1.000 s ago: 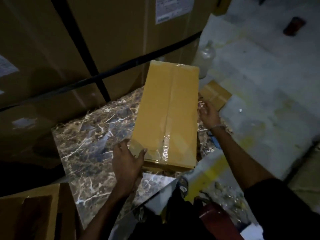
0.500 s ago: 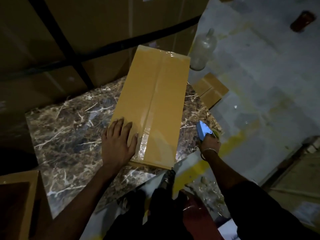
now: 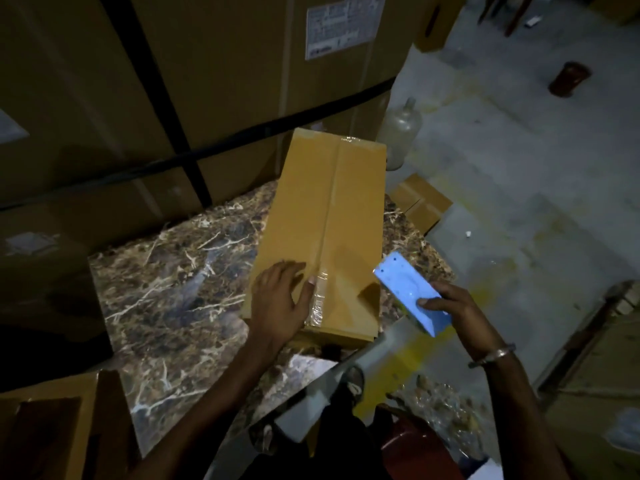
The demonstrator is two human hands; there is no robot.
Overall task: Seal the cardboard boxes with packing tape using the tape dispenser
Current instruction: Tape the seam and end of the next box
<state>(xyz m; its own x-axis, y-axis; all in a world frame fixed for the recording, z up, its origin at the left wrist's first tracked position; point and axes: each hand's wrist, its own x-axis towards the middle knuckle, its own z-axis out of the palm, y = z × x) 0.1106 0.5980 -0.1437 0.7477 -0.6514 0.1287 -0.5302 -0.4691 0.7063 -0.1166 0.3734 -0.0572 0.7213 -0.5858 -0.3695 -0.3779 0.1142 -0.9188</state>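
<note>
A big strapped carton [image 3: 207, 81] behind the marble tabletop [image 3: 166, 306] bore an unreadable label [image 3: 344, 27]. The taped box [image 3: 325, 230] lay there under the flat left hand [image 3: 280, 303]; the right hand [image 3: 453, 313] gripped the blue tape dispenser [image 3: 408, 292].

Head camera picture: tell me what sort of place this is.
Probably a warehouse or packing area. Big strapped cartons with a shipping label stand behind a marble slab used as a bench, the concrete floor is stained, and the right hand holds a blue tape dispenser beside a taped box.
</note>
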